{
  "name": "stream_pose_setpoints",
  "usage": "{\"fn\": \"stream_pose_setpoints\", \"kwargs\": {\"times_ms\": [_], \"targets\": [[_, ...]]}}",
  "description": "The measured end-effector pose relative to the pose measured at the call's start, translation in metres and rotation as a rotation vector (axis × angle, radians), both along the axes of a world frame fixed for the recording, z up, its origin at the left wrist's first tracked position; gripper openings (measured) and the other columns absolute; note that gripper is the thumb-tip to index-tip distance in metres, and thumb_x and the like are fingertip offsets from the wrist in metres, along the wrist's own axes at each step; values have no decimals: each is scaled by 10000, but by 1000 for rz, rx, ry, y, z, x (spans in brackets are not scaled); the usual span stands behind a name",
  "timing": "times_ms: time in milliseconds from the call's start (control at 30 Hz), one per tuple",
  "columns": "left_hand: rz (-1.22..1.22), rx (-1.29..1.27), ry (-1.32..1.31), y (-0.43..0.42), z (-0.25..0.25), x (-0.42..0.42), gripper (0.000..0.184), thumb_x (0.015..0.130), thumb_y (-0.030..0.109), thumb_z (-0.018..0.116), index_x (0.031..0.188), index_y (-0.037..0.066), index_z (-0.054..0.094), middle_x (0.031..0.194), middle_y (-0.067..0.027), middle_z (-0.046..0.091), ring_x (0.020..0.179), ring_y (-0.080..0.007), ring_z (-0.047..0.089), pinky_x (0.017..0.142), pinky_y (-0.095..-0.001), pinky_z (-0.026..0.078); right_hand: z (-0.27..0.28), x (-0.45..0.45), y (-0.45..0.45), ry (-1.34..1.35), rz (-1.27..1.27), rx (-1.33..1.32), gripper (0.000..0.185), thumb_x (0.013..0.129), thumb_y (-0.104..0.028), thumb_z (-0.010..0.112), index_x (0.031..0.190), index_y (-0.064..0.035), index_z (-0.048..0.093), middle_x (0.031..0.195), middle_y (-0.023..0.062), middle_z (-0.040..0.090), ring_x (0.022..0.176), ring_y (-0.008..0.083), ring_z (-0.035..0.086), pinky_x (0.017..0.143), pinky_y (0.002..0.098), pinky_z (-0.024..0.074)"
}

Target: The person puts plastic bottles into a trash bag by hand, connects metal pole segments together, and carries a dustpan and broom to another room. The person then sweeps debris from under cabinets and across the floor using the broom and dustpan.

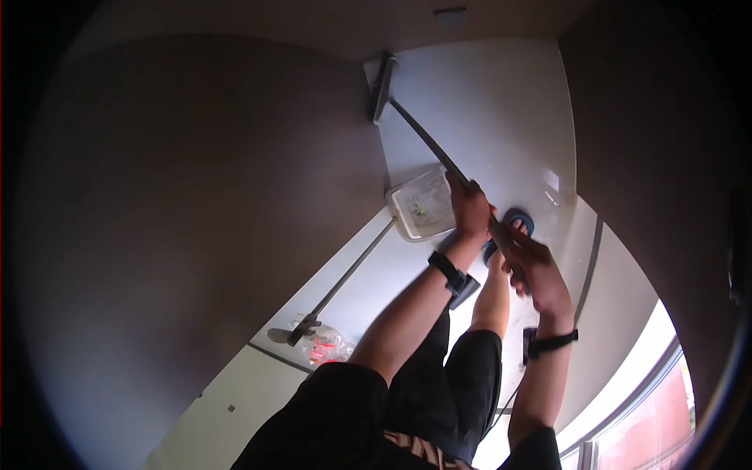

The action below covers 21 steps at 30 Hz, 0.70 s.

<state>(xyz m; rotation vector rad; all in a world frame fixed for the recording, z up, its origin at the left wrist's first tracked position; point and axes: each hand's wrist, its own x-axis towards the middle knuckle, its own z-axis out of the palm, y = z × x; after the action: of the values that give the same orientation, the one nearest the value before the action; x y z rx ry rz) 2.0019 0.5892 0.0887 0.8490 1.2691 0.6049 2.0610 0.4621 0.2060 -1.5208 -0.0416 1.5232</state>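
Both my hands grip the long handle of a broom (pixel 428 141). My left hand (pixel 471 210) is wrapped round the handle lower down, towards the broom head. Closer to my body, my right hand (pixel 539 270) is closed round its upper part. The broom head (pixel 382 88) rests on the pale floor at the far end, against the dark wall on the left. Beside my left hand lies a whitish dustpan (pixel 403 222) with a few small bits of debris in it. Its long handle (pixel 352 269) stretches down to the left along the wall.
A clear plastic bag (pixel 330 349) with red print lies on the floor near the dustpan handle's end. Dark walls (pixel 235 172) enclose the floor (pixel 501 110) left and right. My sandalled foot (pixel 519 222) is below the broom handle. A window (pixel 642 415) is at lower right.
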Motion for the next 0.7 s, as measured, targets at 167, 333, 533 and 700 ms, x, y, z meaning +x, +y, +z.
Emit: {"fn": "stream_pose_setpoints", "kwargs": {"times_ms": [167, 333, 533, 700], "targets": [[120, 1, -73, 1, -24, 14, 96, 892, 85, 391, 979, 124, 386, 676, -49, 436, 404, -157, 436, 349, -285, 356, -9, 4, -3, -158, -22, 52, 395, 870, -242, 599, 1201, -26, 583, 791, 45, 659, 525, 65, 552, 436, 185, 375], [226, -131, -166, 49, 29, -103, 95, 905, 98, 386, 988, 116, 345, 696, -60, 437, 442, -181, 461, 383, -305, 405, 51, -109, 60, -351, 55, -14, 299, 850, -232, 615, 1048, -11, 656, 783, 37, 671, 530, 73, 575, 447, 197, 396], [373, -238, -449, 24, 34, -287, 150, 903, 39, 378, 1012, 110, 304, 763, -75, 444, 523, -223, 493, 419, -351, 453, 83, -286, 38, -514, 260, 33, 296, 836, -226, 622, 1016, 2, 678, 748, 47, 664, 528, 69, 555, 459, 192, 389], [276, -88, -283, 53, 0, -347, 138, 930, 110, 372, 1061, 78, 343, 675, -88, 455, 472, -242, 478, 419, -369, 448, 32, -345, 64, -376, 134, 78, 335, 842, -205, 623, 1099, 8, 644, 760, 35, 664, 524, 57, 504, 482, 190, 375]]}}
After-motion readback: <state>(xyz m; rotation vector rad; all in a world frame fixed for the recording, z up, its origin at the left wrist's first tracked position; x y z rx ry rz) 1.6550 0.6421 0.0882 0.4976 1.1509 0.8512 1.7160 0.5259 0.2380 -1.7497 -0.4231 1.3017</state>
